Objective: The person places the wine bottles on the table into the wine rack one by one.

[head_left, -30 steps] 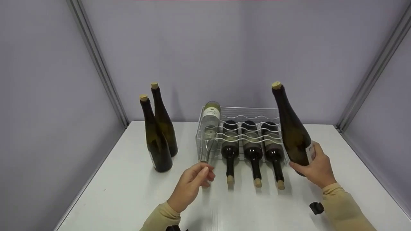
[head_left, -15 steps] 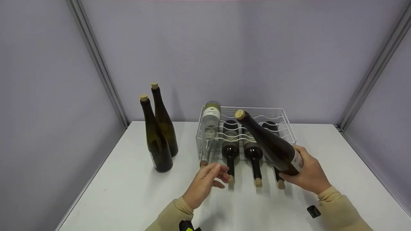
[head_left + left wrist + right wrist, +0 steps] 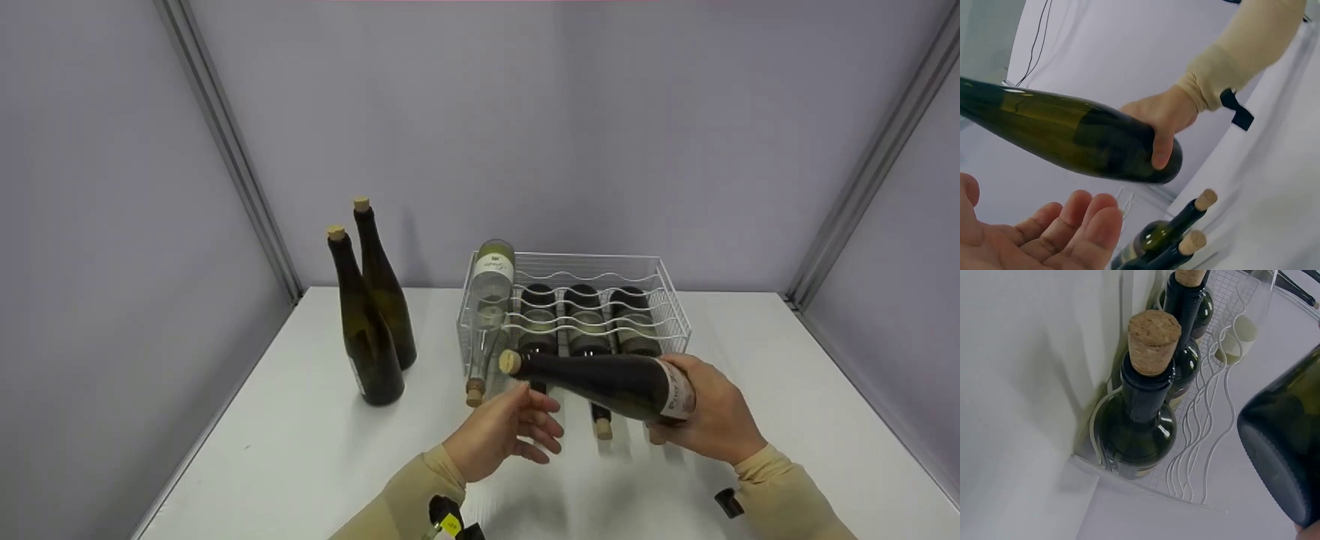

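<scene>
My right hand (image 3: 709,412) grips a dark green corked wine bottle (image 3: 600,381) round its labelled base end. The bottle lies almost level in the air, its cork pointing left, in front of the white wire rack (image 3: 679,330). Just below the bottle's neck, my left hand (image 3: 510,431) has its palm up and its fingers spread, holding nothing. In the left wrist view the bottle (image 3: 1072,135) hangs above the left fingers, apart from them. Within the rack lie a clear bottle (image 3: 491,289) at the left and three dark bottles (image 3: 1134,427), necks toward me, partly hidden by the held bottle.
Two dark green corked bottles, a front one (image 3: 367,345) and a rear one (image 3: 390,300), stand upright on the white table (image 3: 247,442) left of the rack. Grey walls (image 3: 525,127) enclose the table at the back and sides.
My right hand has tipped the bottle from steeply upright to nearly level, swinging its cork left and down. My left hand has moved right, away from the clear bottle's neck, and its fingers have spread.
</scene>
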The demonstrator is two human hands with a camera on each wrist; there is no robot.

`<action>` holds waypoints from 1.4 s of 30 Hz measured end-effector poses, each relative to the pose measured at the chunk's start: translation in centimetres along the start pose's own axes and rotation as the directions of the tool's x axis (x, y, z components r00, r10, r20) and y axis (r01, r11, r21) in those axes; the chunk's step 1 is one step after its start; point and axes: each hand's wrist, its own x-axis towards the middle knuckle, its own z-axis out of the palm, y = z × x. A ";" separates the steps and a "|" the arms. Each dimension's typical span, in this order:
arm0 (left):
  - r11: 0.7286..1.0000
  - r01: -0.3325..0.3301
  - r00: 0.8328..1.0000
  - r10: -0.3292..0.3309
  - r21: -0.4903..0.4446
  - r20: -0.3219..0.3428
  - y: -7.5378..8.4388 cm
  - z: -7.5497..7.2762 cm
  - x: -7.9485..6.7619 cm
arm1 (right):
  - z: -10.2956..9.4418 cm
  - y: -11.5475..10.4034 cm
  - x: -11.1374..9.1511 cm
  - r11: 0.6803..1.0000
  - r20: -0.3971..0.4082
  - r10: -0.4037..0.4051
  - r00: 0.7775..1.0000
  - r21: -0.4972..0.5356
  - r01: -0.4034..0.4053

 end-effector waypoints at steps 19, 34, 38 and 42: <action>0.954 0.300 0.843 -0.259 -0.013 0.472 1.7 2.5 2.0 | 2.0 0.4 -0.7 0.978 -0.127 -0.197 0.972 -0.087 0.187; 0.918 0.392 0.861 -0.392 0.069 0.325 0.3 2.8 1.9 | 3.4 0.6 -1.2 0.957 -0.067 -0.274 0.959 -0.120 0.265; 0.927 0.368 0.882 -0.371 0.066 0.292 0.1 3.1 1.8 | 3.6 0.5 -1.5 0.958 -0.038 -0.261 0.965 -0.135 0.254; 0.936 0.351 0.901 -0.347 0.033 0.261 0.0 3.4 1.6 | 3.7 0.5 -1.5 0.964 -0.016 -0.234 0.972 -0.138 0.229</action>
